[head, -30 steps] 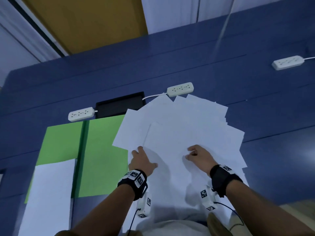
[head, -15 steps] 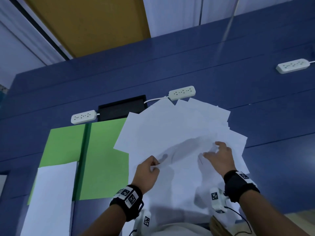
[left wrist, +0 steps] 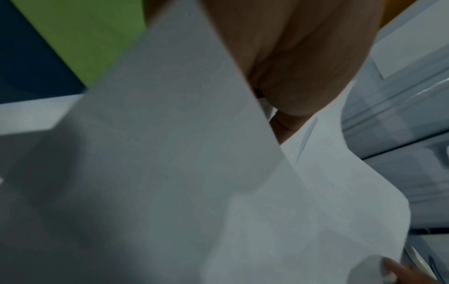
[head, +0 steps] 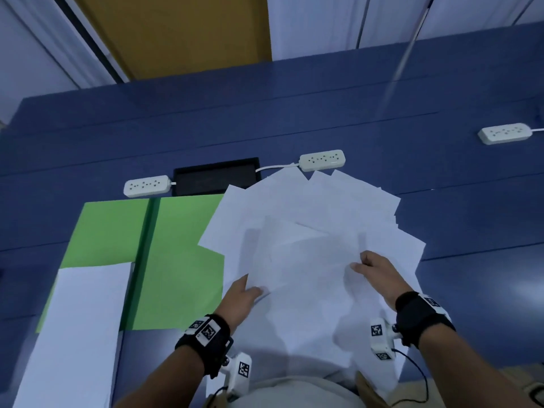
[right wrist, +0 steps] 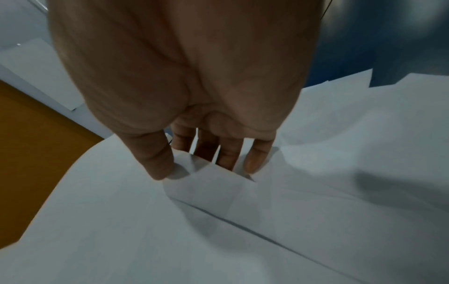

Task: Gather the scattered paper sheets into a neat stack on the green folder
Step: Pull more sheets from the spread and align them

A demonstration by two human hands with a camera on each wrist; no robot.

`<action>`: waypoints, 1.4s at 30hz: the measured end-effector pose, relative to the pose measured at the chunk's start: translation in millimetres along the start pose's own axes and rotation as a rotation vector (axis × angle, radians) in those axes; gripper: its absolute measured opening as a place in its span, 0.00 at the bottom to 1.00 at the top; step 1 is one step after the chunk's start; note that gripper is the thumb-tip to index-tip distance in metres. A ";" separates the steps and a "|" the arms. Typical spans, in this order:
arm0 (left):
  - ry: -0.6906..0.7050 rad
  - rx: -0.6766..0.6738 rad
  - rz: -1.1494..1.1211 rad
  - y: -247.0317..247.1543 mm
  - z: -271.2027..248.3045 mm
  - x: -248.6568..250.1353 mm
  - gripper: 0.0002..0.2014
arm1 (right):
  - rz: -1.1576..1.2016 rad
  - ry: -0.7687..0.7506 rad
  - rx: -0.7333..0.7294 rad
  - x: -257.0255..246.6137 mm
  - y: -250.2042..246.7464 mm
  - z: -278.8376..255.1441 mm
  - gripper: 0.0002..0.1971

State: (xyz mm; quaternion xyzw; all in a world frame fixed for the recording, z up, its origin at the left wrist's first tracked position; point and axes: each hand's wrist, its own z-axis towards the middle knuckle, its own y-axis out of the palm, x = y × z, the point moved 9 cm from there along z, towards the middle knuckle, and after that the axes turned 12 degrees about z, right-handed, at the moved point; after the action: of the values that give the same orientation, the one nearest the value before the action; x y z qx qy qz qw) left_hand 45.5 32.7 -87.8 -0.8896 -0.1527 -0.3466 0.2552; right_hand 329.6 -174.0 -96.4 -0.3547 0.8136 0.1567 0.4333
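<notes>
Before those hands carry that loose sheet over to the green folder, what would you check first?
1. Left hand holds the lifted white paper sheet: ok.
2. Right hand pinches the same sheet: ok, thumb on top, fingers under its corner.
3. Only one sheet lifted: cannot tell.
4. Open green folder within view: ok.
5. Neat white paper stack on the folder's left half ready: ok.
6. Scattered white paper pile overlaps the folder's right edge: not ok.

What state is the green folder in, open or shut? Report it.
Open. The green folder lies spread flat, both panels showing either side of its darker spine, with white sheets overlapping its right panel.
</notes>
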 end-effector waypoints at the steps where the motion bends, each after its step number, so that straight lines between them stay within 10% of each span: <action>1: -0.008 0.012 -0.029 -2.2 -0.2 -5.0 0.10 | -0.017 -0.003 0.003 0.8 0.9 -3.5 0.19; 6: -0.018 0.029 -0.105 -5.6 -5.8 -13.7 0.15 | 0.082 -0.014 -0.012 -1.2 20.3 -30.3 0.08; 11: -0.018 -0.019 -0.121 0.4 -5.6 -13.9 0.21 | -0.022 -0.009 -0.086 -0.7 41.7 -46.9 0.30; 16: 0.062 -0.051 0.042 0.0 -2.8 -3.2 0.24 | -0.022 -0.056 -0.110 -14.8 40.9 -44.7 0.15; 23: 0.066 -0.095 0.122 -1.6 6.2 8.0 0.10 | -0.056 -0.256 0.009 -90.2 14.8 -58.2 0.33; 30: -0.021 0.142 -0.082 -26.0 15.0 -4.5 0.12 | 0.084 -0.543 0.194 -192.8 -27.7 -99.6 0.21; 38: -0.260 0.328 -0.364 -26.9 30.9 -10.5 0.39 | -0.059 -0.444 -0.234 -217.7 44.1 -136.3 0.30; 42: -0.292 0.234 -0.351 -8.4 29.6 -28.2 0.19 | 0.056 -0.199 -0.509 -194.9 84.9 -143.7 0.19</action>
State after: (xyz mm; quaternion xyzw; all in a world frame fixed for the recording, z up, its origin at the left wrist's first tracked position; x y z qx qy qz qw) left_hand 37.7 53.5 -123.1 -0.8546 -0.3793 -0.2333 0.2673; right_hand 256.4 -109.5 140.9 -0.4123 0.7109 0.4022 0.4034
